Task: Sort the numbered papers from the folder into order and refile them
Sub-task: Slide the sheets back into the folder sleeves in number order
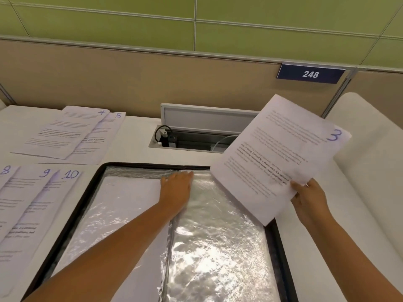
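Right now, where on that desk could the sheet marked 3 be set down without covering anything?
Bare desk shows right of the open folder, below the sheet marked 3 gripped by the right hand, and between sheet 5 and the cable hatch. The left side is crowded: sheets 4, 8, 9 and 10 overlap there.

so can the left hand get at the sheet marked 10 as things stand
Probably yes: the left hand rests flat on the folder, holding nothing, and the sheet marked 10 lies uncovered just beside the folder's left edge.

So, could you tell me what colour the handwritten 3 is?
Blue-purple ink on the white sheet 3, head view.
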